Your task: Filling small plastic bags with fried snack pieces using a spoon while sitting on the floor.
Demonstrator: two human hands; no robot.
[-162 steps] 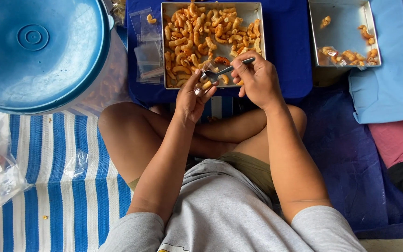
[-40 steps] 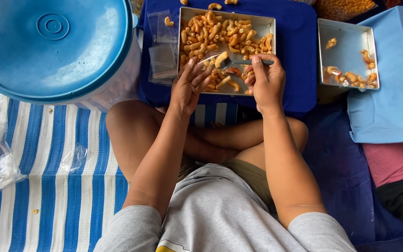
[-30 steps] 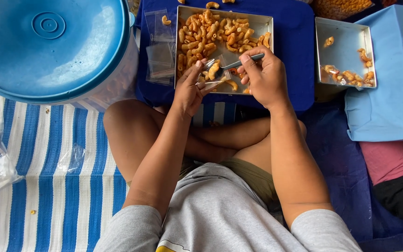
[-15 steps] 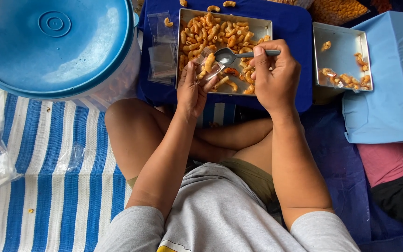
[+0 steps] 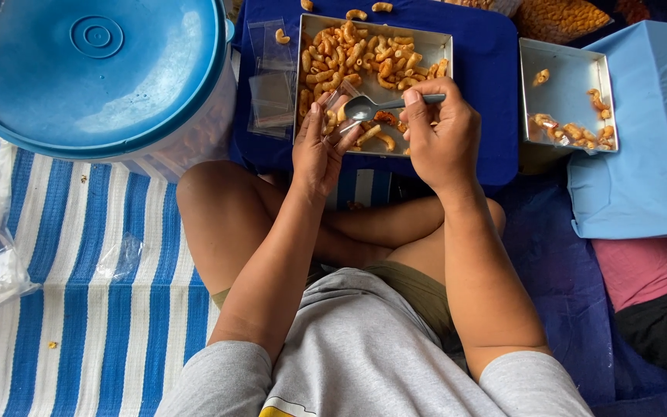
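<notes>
The left hand (image 5: 314,150) is holding a small clear plastic bag (image 5: 339,114) open over the near edge of the metal tray (image 5: 441,38), its grip closed on the bag's mouth. The right hand (image 5: 443,135) is gripping the handle of a metal spoon (image 5: 372,106), whose bowl is sitting at the bag's opening.

Progress, as judged: a few orange curled snacks (image 5: 353,54) are already showing inside the bag, so filling is under way. The tray is still holding a large heap, so most of the work appears to be remaining. A stack of empty clear bags (image 5: 270,81) is lying just beside the tray on the dark blue cloth (image 5: 484,85).

Materials: the snacks are ridged, curved and dusted orange. The tray is thin, shiny, square metal. A second metal tray (image 5: 561,85) is holding only a few snacks. A round, smooth blue plastic lid (image 5: 94,69) is sitting to the left.
</notes>
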